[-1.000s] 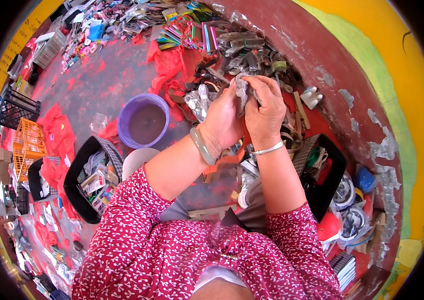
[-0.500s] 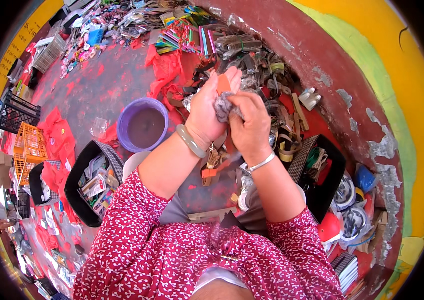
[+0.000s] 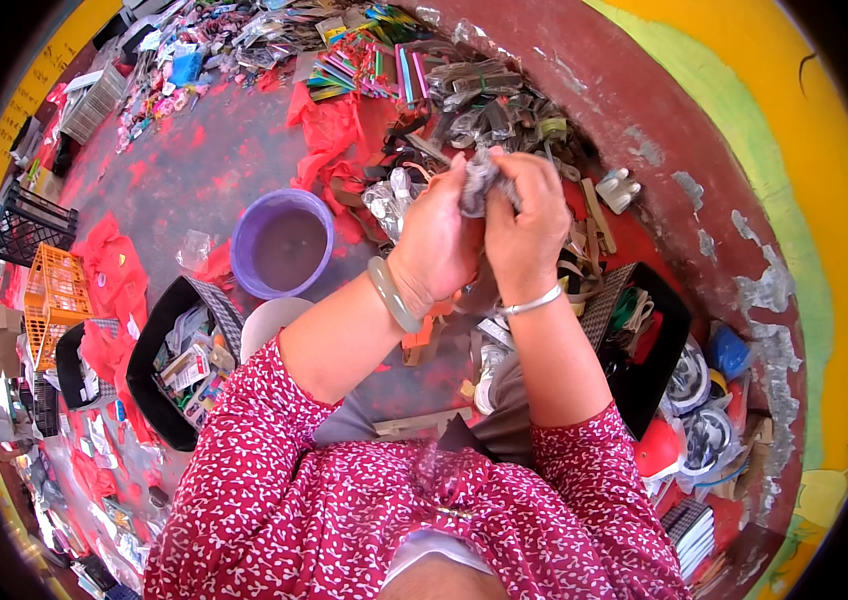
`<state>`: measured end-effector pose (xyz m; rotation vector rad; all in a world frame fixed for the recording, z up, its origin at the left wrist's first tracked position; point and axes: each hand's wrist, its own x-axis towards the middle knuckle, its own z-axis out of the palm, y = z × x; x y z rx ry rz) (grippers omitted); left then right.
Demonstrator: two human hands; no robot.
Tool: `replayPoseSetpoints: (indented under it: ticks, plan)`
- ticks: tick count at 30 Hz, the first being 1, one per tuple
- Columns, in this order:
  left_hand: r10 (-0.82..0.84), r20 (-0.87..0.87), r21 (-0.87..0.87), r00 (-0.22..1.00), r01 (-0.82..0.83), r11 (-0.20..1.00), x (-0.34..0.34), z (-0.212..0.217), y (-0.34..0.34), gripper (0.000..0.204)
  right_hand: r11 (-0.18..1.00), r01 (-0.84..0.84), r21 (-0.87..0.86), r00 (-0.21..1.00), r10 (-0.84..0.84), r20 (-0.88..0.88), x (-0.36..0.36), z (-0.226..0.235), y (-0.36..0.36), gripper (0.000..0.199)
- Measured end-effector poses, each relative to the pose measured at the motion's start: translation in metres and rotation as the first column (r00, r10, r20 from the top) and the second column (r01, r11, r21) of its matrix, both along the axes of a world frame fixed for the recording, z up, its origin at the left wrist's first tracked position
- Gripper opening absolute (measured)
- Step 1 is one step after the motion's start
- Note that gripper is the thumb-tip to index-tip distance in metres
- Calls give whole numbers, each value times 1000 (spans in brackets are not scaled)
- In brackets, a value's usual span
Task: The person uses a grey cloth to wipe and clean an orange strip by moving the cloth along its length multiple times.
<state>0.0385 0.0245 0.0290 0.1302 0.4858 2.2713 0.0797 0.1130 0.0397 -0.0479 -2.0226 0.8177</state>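
In front of my chest, my left hand (image 3: 436,235) is closed, its thumb up against a crumpled grey cloth (image 3: 480,185). Its other fingers are mostly hidden, and so is whatever they wrap round. My right hand (image 3: 529,225) pinches the same cloth from the right side, fingers bent over it. A blurred brownish strip (image 3: 479,288) shows just below the two hands. Beneath my left wrist lies an orange piece (image 3: 422,335) near the floor. To the left stands a round purple basin (image 3: 242,265) with murky water in it.
A heap of belts and plastic-wrapped goods (image 3: 504,115) lies ahead against the red wall (image 3: 644,110). Black bins flank my knees, the left bin (image 3: 152,400) full of small packages, the right bin (image 3: 674,330) holding straps. An orange crate (image 3: 56,290) stands far left.
Both hands have risen slightly with the cloth. My left hand, earlier palm up with an orange strip across it, has turned and curled in; that strip no longer shows on the palm.
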Motion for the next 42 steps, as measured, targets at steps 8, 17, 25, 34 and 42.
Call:
replayPoseSetpoints:
  ticks: [8, 17, 25, 34, 42]
  plan:
    - [30, -81, -14, 996, -31, 999, -3, 2, 5, 63, 990, -16, -138, 999, 20, 29, -4, -2, 1, 25]
    - [35, 6, 123, 999, -35, 992, 4, 0, 6, 39, 986, 16, -168, 999, -9, 44, -4, 4, 6, 25]
    - [49, -18, 26, 999, -49, 998, -9, 5, 1, 58, 999, -32, 20, 999, 32, 14, -4, -4, 0, 27]
    - [70, -128, 0, 989, -70, 998, -8, 10, -2, 63, 999, -27, 18, 999, 27, -24, -2, -2, -7, 21]
    - [102, -90, -25, 991, -105, 994, -11, 10, -4, 59, 999, -33, 1, 999, 33, 3, 2, -3, -13, 22]
